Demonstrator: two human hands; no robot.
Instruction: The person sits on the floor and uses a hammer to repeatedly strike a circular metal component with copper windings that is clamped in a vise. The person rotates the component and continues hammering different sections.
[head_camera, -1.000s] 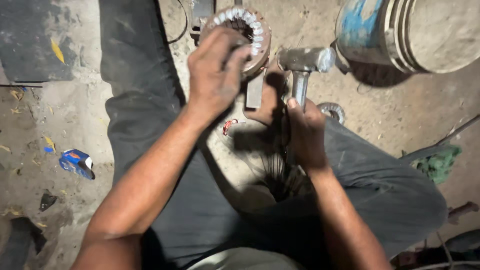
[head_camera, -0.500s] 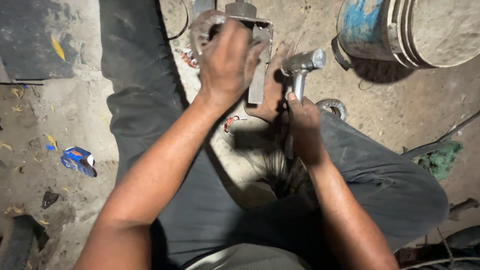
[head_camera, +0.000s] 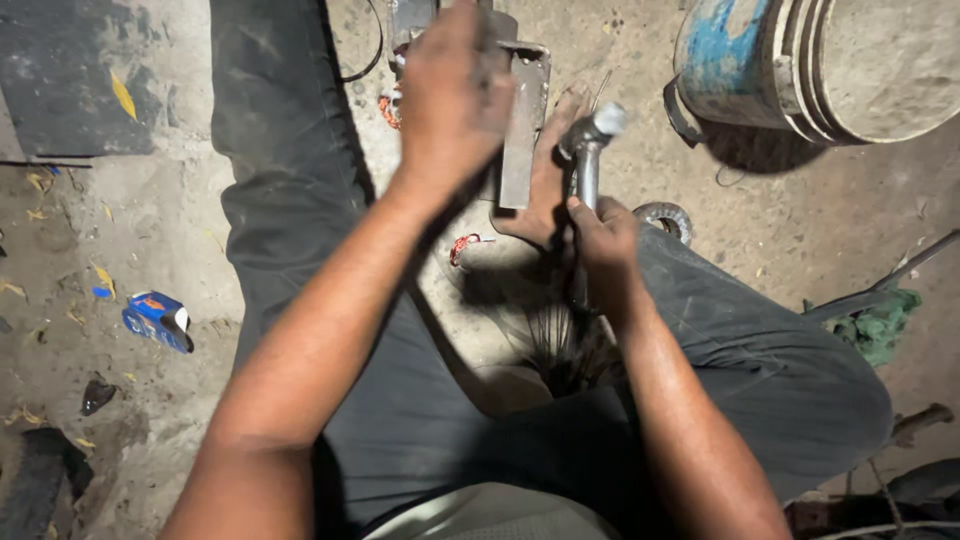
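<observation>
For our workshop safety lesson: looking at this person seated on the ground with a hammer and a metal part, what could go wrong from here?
1. The left hand grips the metal part close to the hammer raised in the right hand; a missed blow could hit fingers.
2. The bare foot braces against the part, so a slip could crush toes.
3. The part could shift on the dusty floor.

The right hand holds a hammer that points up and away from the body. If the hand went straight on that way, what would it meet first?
Probably the bare foot just beyond the right hand and the hammer. The metal part under the left hand lies close beside it; depth is unclear.
</observation>
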